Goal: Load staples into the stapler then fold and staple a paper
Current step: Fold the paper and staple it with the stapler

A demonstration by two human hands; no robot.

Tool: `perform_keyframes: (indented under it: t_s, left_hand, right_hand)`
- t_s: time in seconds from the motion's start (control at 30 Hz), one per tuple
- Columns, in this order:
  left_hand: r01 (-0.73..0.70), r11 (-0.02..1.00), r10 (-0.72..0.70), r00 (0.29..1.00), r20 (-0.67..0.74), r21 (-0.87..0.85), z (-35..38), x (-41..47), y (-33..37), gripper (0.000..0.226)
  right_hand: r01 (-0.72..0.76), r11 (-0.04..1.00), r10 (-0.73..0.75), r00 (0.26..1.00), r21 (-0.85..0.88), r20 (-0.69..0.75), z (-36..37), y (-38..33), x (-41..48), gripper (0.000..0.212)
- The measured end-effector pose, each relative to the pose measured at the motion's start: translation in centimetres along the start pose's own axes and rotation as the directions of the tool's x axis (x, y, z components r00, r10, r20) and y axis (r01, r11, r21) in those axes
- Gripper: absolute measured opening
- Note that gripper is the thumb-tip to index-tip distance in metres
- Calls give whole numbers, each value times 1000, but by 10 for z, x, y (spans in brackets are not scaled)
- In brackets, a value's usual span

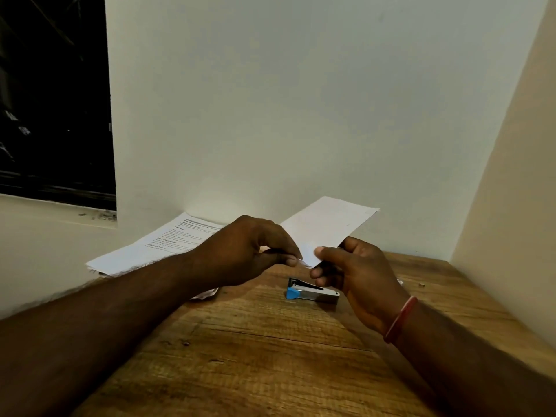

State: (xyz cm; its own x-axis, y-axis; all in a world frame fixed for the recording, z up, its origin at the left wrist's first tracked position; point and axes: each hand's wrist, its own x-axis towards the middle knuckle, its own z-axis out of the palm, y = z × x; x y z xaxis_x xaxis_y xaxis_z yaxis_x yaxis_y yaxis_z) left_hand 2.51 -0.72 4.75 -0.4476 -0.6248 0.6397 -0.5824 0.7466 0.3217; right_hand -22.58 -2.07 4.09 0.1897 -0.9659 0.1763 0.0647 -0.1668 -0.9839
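Pale walls met in a corner behind the wooden table, with a dark window at 10 o'clock. Printed sheets lay at 10 o'clock of the hands, their far edge against the wall.

Both hands held a white paper in the air above the stapler. The stapler lay untouched on the table at 6 o'clock of the paper, its blue end toward 9 o'clock. The paper slanted up and away toward 1 o'clock. The left hand had its fingers and thumb closed together on the paper's near corner. The right hand pinched the near edge just beside it, thumb on top and the other fingers curled beneath. Whether the paper was already doubled over, or the stapler loaded, could not be told.

The step in hand looked like the fold. To do it well, the two pinches would have needed to stay close together. That would let the corners be brought edge to edge before any crease was pressed. Setting the paper down on the bare wood at 6 o'clock of the stapler would probably have given a straighter crease than folding in the air. One hand could then pin the matched corners while the other ran along the fold.
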Motion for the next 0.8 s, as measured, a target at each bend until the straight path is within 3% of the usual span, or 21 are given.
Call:
perform_keyframes:
  t_s: [0.37, 0.57, 0.7, 0.8]
  left_hand:
    - [-1, 999, -1, 999, 46, 42, 0, -1, -4, 19]
    - [-14, 993, 24, 996, -84, 120, 14, 0, 4, 11]
    - [118, 993, -110, 969, -221, 23, 23, 1, 3, 3]
    - [213, 973, -227, 944, -238, -85, 29, 1, 2, 2]
  right_hand:
    - [6, 1000, -6, 1000, -23, 14, 0, 1, 0, 14]
    - [21, 998, -25, 997, 55, 67, 4, 0, -4, 24]
    - [15, 997, -23, 994, 76, 109, 4, 4, -4, 41]
    - [-77, 996, 72, 991, 49, 109, 6, 8, -4, 23]
